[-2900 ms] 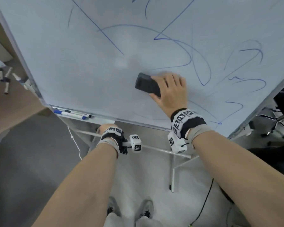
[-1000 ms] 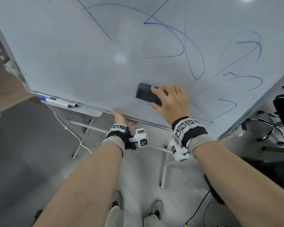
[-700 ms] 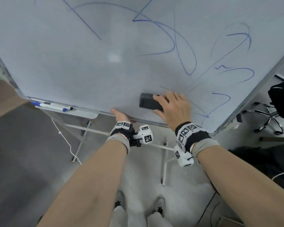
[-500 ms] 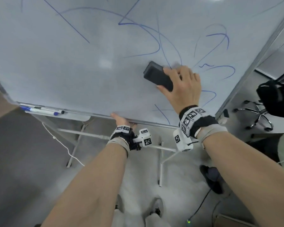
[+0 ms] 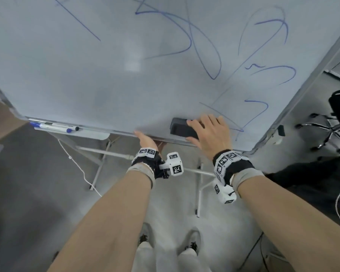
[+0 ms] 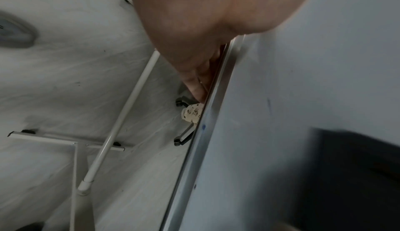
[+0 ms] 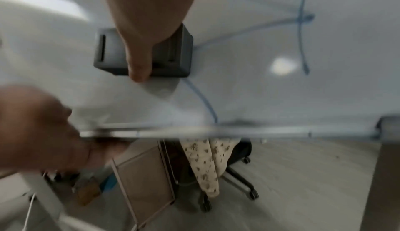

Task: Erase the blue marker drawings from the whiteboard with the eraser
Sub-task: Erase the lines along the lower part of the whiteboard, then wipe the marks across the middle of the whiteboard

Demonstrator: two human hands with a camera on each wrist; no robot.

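Head view shows the right hand (image 5: 210,134) holding the dark eraser (image 5: 182,128) flat against the whiteboard (image 5: 86,65), low on the board and just above its bottom frame, right of centre. The fingers (image 5: 193,123) lie across the eraser's right end with the thumb under its lower edge, so the hand grips it while pressing it to the surface. Blue marker drawings (image 5: 204,46) cover the upper middle and right of the board: loops, a long diagonal stroke at upper left, and short curved strokes near the right edge, some of them faint; a few thin lines run just right of the eraser. The left hand (image 5: 145,139) holds the bottom frame of the whiteboard to the left of the eraser, thumb on the front edge and fingers curled behind it; the left wrist view shows those fingers (image 6: 194,80) tucked against the back of the metal rail. In the right wrist view a finger (image 7: 140,60) runs along the eraser's (image 7: 173,55) back, with a blue line emerging beside it. Blue markers (image 5: 53,127) lie on the tray (image 5: 98,135) at the board's lower left. An office chair (image 5: 330,132) stands on the floor to the right.
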